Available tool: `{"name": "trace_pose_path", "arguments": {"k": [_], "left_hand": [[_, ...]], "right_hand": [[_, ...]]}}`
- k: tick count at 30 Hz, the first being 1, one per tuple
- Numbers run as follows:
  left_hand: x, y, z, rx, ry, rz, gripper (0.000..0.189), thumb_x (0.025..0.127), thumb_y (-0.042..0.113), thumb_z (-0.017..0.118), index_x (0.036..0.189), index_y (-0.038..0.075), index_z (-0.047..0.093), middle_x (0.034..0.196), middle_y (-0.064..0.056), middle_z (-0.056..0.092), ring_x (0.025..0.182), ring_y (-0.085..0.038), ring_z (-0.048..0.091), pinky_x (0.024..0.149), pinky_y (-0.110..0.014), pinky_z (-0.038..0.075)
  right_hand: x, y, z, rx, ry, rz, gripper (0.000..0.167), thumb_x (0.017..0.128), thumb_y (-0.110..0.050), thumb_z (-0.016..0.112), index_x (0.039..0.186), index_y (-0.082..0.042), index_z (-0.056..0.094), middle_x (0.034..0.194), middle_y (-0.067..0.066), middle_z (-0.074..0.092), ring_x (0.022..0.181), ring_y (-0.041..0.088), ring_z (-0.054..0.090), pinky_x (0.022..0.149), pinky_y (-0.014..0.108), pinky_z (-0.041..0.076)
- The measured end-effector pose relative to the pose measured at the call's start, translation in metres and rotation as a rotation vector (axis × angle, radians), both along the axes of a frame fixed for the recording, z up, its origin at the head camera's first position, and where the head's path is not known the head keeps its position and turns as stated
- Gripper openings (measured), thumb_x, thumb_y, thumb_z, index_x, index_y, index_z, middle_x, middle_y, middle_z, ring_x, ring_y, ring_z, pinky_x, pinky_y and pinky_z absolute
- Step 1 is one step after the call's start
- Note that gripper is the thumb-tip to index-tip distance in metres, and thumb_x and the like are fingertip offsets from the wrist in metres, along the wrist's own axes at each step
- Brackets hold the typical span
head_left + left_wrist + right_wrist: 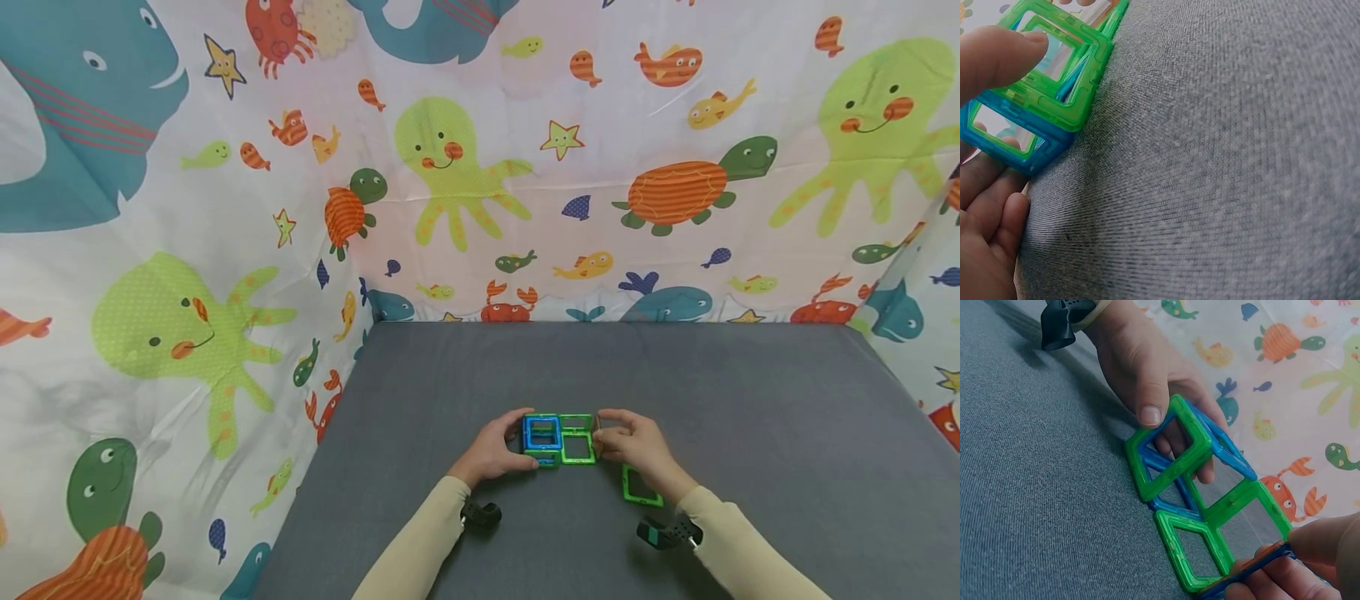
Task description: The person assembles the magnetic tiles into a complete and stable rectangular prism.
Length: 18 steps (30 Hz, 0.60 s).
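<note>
A small box of blue and green square magnetic tiles (542, 448) sits on the grey table. My left hand (489, 452) grips it from the left, its thumb on the green front face in the left wrist view. Joined to the box's right side are a green tile (577, 462) flat on the table and another green tile (1238, 501) standing upright behind. At their right end, my right hand (636, 443) pinches an upright tile with a blue and orange edge (1246, 572), its lower edge right at the flat green tile.
A loose green square tile (643, 501) lies on the table (780, 433) under the right wrist, partly hidden by it. A curtain printed with sea animals (495, 150) hangs behind and at both sides of the table.
</note>
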<state>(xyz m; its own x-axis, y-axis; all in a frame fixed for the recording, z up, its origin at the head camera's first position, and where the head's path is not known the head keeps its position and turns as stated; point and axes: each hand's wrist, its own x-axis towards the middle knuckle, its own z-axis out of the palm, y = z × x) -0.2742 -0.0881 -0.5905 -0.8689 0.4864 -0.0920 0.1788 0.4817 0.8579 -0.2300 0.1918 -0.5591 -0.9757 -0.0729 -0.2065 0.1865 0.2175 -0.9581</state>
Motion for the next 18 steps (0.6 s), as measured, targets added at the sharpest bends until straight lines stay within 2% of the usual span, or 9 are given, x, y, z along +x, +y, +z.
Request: {"name": "trace_pose_path", "arguments": {"k": [18], "left_hand": [[0.0011, 0.0013, -0.0003, 0.017, -0.006, 0.005, 0.085, 0.079, 0.027, 0.085, 0.154, 0.024, 0.045, 0.147, -0.007, 0.058, 0.134, -0.028, 0.057, 0.112, -0.049, 0.047]], "right_hand": [[-0.0009, -0.0027, -0.0012, 0.01, -0.003, -0.003, 0.051, 0.099, -0.009, 0.063, 0.145, 0.006, 0.049, 0.111, 0.024, 0.075, 0.092, 0.019, 0.075, 0.081, 0.038, 0.062]]}}
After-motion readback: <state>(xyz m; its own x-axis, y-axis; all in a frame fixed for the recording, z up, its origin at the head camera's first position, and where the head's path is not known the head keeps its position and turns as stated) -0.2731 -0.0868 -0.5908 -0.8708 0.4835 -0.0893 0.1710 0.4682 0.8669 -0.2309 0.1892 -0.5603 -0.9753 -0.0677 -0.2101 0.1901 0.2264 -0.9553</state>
